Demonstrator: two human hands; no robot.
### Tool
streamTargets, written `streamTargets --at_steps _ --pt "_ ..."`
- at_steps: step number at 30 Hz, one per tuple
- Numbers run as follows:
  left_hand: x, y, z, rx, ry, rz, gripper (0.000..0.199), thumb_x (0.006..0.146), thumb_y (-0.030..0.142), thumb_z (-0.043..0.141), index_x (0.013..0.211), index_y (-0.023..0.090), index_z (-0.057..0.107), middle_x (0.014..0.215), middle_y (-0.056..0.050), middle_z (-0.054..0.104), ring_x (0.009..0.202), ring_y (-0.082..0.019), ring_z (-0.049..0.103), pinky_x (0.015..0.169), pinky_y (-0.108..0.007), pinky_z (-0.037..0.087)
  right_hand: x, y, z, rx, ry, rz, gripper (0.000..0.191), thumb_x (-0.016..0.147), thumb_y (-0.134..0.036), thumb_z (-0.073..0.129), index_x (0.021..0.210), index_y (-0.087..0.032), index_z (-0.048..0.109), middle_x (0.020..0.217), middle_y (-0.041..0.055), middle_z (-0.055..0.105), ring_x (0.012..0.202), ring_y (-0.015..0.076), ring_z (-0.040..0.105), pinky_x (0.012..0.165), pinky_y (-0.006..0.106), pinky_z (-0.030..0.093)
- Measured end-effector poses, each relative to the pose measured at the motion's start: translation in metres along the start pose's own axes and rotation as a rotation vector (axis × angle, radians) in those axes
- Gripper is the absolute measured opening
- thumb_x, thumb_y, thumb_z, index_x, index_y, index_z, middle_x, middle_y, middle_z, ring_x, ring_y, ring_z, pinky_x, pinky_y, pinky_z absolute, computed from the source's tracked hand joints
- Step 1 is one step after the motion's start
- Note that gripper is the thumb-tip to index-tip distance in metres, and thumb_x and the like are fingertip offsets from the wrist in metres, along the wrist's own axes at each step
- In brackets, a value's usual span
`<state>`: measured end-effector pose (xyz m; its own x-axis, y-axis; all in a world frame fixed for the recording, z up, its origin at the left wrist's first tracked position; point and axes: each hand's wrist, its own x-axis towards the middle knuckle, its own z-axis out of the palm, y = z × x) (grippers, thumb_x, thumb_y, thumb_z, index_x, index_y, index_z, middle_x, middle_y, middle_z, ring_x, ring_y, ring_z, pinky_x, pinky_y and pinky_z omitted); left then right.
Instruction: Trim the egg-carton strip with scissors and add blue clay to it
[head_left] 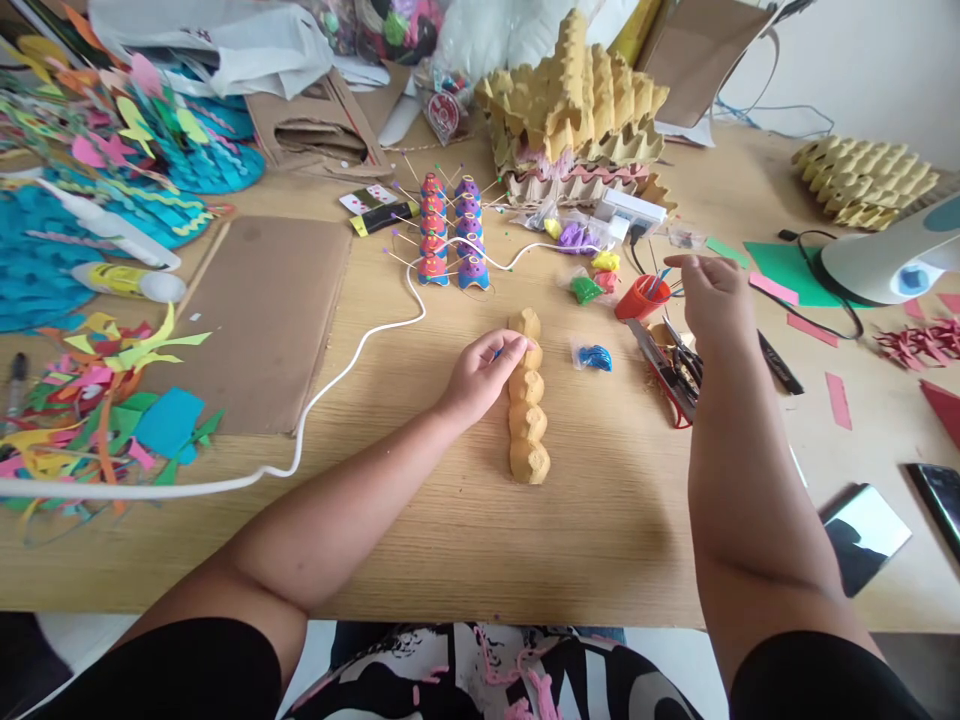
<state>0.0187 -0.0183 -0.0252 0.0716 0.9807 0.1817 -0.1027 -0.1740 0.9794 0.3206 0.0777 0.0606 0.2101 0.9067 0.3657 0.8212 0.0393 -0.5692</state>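
A strip of yellow egg-carton cups (528,424) lies lengthwise on the wooden table. My left hand (486,372) is at its upper left, with thumb and fingers pinched together; a small bit of blue shows between them, too small to make out. My right hand (716,295) is raised above the tools at the right, near the red cup (643,297) of thin sticks, its index finger pointing left and the other fingers curled. What it holds, if anything, is hidden. A packet of blue clay (595,358) sits right of the strip.
Red and purple egg-carton figures (433,240) stand behind the strip, with a white cable (360,350) across them. Clay packets (585,288), a box cutter (780,362) and scissors surround the cup. Cardboard (262,320) and paper scraps (112,400) lie left; phones (870,535) lie right.
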Motion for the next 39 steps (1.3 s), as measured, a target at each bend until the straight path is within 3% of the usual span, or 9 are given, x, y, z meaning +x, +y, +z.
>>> streamTargets --at_steps 4,9,11,15,19,23,27,34,39 --pt "0.000 0.000 -0.001 -0.013 0.001 -0.010 0.054 0.095 0.076 0.068 0.094 0.023 0.079 0.076 -0.001 0.067 0.077 -0.015 0.062 0.075 -0.030 0.050 0.010 0.015 0.012 0.053 0.066 0.176 0.033 0.101 -0.029 0.073 0.132 -0.017 0.077 0.135 0.0151 0.056 0.116 0.0227 0.063 0.107 0.045 0.049" --pt "0.001 -0.004 -0.001 -0.069 0.002 -0.025 0.064 0.098 0.083 0.056 0.106 0.024 0.078 0.069 0.001 0.054 0.062 -0.015 0.047 0.058 -0.032 0.042 -0.030 -0.004 0.018 0.228 0.333 -0.082 0.025 0.107 -0.033 0.064 0.128 -0.023 0.073 0.129 0.0163 0.057 0.107 0.0247 0.060 0.093 0.042 0.054" --pt "0.002 -0.006 0.000 -0.121 -0.008 -0.027 0.069 0.099 0.087 0.047 0.117 0.026 0.075 0.071 0.001 0.052 0.060 -0.016 0.043 0.055 -0.033 0.037 -0.067 -0.027 0.030 0.299 0.279 -0.190 0.027 0.111 -0.041 0.055 0.128 -0.027 0.069 0.121 0.0110 0.059 0.101 0.0240 0.063 0.091 0.044 0.057" --pt "0.001 -0.008 0.000 -0.210 -0.023 -0.013 0.076 0.096 0.092 0.040 0.127 0.030 0.070 0.077 -0.001 0.055 0.067 -0.018 0.047 0.060 -0.033 0.041 -0.136 -0.069 0.060 0.226 0.040 -0.531 0.026 0.103 -0.049 0.070 0.118 -0.029 0.074 0.128 0.0124 0.061 0.125 0.0334 0.063 0.105 0.054 0.054" --pt "-0.002 -0.009 0.000 -0.155 -0.050 0.003 0.078 0.101 0.089 0.032 0.138 0.031 0.068 0.096 -0.006 0.069 0.086 -0.022 0.065 0.076 -0.036 0.055 -0.155 -0.078 0.080 0.092 -0.086 -0.655 0.038 0.094 -0.048 0.082 0.129 -0.035 0.076 0.146 0.0125 0.061 0.141 0.0409 0.054 0.119 0.064 0.043" --pt "-0.005 -0.011 0.000 -0.144 -0.120 0.045 0.084 0.100 0.090 0.034 0.146 0.027 0.065 0.119 -0.010 0.075 0.112 -0.027 0.071 0.097 -0.041 0.059 -0.146 -0.074 0.084 0.131 -0.099 -0.604 0.027 0.098 -0.041 0.077 0.123 -0.035 0.080 0.146 0.0115 0.063 0.140 0.0387 0.055 0.120 0.063 0.043" --pt "-0.006 -0.011 -0.001 -0.183 -0.166 0.019 0.086 0.101 0.089 0.032 0.154 0.027 0.059 0.127 -0.011 0.077 0.118 -0.028 0.072 0.099 -0.042 0.057 -0.142 -0.071 0.082 0.265 -0.088 -0.564 0.018 0.100 -0.039 0.075 0.113 -0.032 0.083 0.140 0.0115 0.067 0.134 0.0354 0.061 0.116 0.060 0.047" --pt "-0.001 -0.005 -0.004 0.071 0.051 0.025 0.058 0.104 0.075 0.053 0.127 0.025 0.071 0.111 -0.008 0.080 0.102 -0.022 0.071 0.090 -0.035 0.055 -0.146 -0.062 0.086 0.804 -0.243 -0.128 0.043 0.100 -0.070 0.069 0.111 -0.030 0.078 0.091 0.0038 0.075 0.083 0.0215 0.069 0.083 0.041 0.061" --pt "-0.004 -0.008 -0.001 0.288 0.099 0.114 0.052 0.105 0.069 0.057 0.127 0.024 0.070 0.122 -0.011 0.076 0.111 -0.023 0.071 0.092 -0.034 0.057 -0.156 -0.066 0.092 0.941 -0.310 0.053 0.048 0.095 -0.075 0.071 0.107 -0.029 0.075 0.083 0.0009 0.072 0.074 0.0180 0.066 0.073 0.036 0.060"
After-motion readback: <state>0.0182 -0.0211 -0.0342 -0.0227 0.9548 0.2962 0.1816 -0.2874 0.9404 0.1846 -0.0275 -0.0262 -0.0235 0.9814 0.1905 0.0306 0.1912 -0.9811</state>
